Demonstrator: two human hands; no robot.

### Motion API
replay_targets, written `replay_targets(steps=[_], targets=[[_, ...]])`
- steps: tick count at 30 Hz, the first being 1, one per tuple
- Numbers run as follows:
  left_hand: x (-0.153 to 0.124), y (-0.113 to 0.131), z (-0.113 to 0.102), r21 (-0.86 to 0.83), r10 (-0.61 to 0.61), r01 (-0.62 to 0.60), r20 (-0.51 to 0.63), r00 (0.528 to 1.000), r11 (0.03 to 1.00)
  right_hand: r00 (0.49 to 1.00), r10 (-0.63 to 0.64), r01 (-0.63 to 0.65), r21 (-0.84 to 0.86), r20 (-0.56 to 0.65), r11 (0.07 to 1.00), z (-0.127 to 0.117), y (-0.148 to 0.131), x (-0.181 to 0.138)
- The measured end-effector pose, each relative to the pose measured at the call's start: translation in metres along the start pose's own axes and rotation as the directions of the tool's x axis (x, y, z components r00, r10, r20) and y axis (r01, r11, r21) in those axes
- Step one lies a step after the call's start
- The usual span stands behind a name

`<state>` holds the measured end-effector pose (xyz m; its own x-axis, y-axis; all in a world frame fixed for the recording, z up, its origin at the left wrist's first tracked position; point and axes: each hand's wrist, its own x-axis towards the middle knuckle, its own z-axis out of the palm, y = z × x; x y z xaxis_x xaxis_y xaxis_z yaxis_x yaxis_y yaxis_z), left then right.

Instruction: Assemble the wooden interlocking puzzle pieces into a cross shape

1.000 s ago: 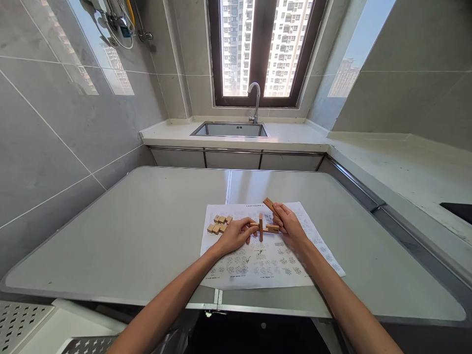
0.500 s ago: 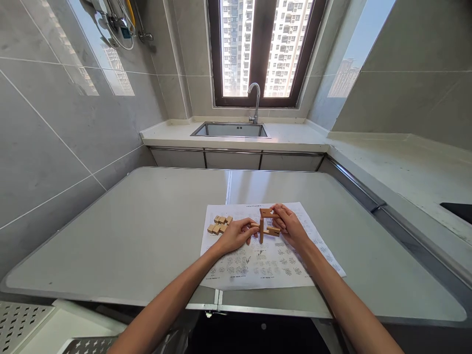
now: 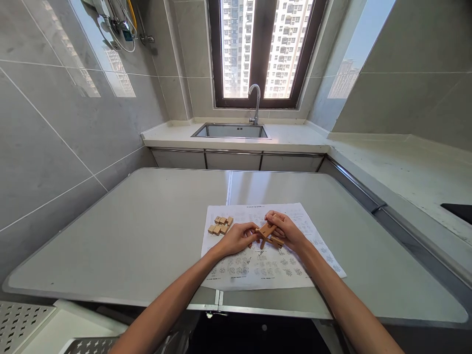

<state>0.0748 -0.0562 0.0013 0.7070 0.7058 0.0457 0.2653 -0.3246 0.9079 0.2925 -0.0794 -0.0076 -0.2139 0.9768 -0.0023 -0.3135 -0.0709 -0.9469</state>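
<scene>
Over the printed sheet, both of my hands hold a small cluster of notched wooden puzzle pieces [image 3: 266, 229]. My left hand [image 3: 239, 239] pinches its left side between thumb and fingers. From the right, my right hand [image 3: 285, 229] has its fingers closed around the upper piece, which slants up toward that hand. Another notched piece [image 3: 276, 242] sticks out low on the right, and a narrow end [image 3: 262, 244] points down at the paper. How the pieces interlock is partly hidden by my fingers. Several loose wooden pieces [image 3: 221, 229] lie in two rows beyond my left hand.
The white printed sheet [image 3: 258, 283], covered with small diagrams, lies on a pale folding table [image 3: 129, 236] with a centre seam. Behind the table are a counter with a sink [image 3: 236, 130] and a tap [image 3: 255, 103]. A white perforated rack [image 3: 25, 319] stands at lower left.
The cluster has tilted; its upper piece, level before, now slants and sits lower. My right hand has come down and slightly nearer my left hand. The loose pieces have stayed put.
</scene>
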Motion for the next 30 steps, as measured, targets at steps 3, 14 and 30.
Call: replay_targets(steps=[3,14,30], targets=[[0.0005,-0.0005,0.0009,0.007,0.001,-0.001,-0.013,1.000,1.000,1.000,0.010,-0.010,-0.005,-0.006,1.000,0.0031,-0.0034,-0.0003],[-0.0010,0.0022,0.0002,0.060,0.010,-0.008,-0.039,0.999,0.998,0.999,0.035,-0.035,-0.018,0.012,0.999,0.0018,-0.0063,-0.0031],[-0.0002,0.0054,-0.0009,0.057,0.003,-0.001,-0.038,0.999,0.998,0.989,0.143,-0.143,0.015,-0.022,0.990,-0.0024,0.0030,0.0029]])
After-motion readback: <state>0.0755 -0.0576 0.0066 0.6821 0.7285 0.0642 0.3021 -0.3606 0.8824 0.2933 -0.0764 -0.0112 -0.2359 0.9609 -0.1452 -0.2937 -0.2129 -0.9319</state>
